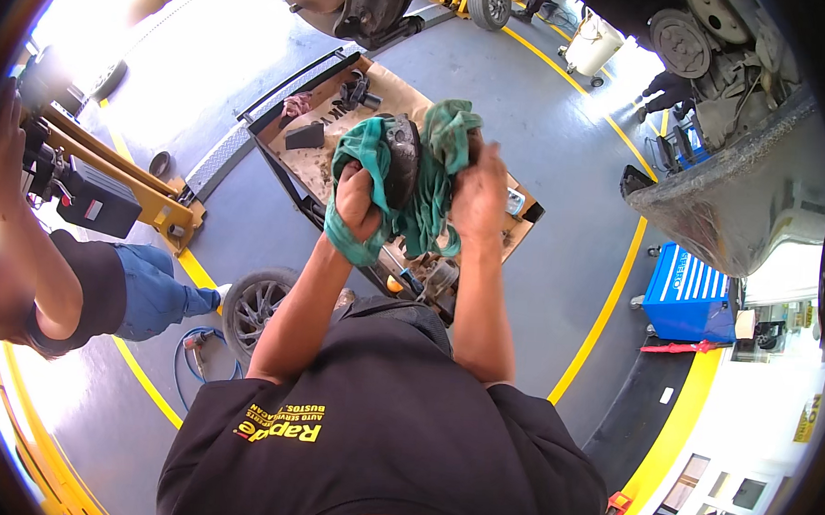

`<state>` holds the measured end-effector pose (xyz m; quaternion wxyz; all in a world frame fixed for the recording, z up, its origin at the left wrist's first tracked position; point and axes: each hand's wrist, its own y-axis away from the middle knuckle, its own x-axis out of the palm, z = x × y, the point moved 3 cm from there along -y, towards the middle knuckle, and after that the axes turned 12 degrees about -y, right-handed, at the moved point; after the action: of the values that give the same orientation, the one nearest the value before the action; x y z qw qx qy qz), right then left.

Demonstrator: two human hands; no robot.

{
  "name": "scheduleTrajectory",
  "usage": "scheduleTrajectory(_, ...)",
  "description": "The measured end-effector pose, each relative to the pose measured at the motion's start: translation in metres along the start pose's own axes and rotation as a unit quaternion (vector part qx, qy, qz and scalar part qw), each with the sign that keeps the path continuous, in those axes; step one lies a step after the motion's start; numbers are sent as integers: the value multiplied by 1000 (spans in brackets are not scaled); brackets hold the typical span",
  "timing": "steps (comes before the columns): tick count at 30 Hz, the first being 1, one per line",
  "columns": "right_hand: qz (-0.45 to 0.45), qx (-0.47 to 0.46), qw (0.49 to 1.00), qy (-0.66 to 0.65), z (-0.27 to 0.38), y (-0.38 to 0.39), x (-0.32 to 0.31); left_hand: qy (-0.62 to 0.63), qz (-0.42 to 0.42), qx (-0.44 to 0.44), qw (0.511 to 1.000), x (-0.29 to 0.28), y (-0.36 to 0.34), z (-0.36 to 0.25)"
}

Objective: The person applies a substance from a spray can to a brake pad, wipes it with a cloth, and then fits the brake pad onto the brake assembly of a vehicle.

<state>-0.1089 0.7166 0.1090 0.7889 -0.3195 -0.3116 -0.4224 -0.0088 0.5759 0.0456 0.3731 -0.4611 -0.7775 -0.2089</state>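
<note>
Workshop floor (549, 153), grey with curved yellow lines, fills the view from above. Raised vehicle underbodies sit along the upper edge, one (351, 2) at top centre and another (736, 135) at right, with a blue tool chest (686, 295) below the latter. A second person (66, 286) in a dark shirt and blue trousers stands at far left beside a yellow lift arm (146, 188). A low cart (344, 142) lined with brown cardboard stands just beyond the hands; a loose tyre (256, 305) lies near its lower left. Both forearms rise from the lower edge. The left hand (357, 203) is clenched around a green rag (426, 179). The right hand (479, 194) grips the rag's other side. Between them, wrapped in the cloth above the cart, sits a dark round metal part (401, 159).
</note>
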Motion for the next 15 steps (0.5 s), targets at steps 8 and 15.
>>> scheduleTrajectory(8, 131, -83, 876, 457, -5, 22, 30, -55, -18, 24, 998, 20, 6, 5)
scheduleTrajectory(15, 71, -55, 874, 478, -16, 19, 35, 22, 53, 24, 998, 49, 22, -11)
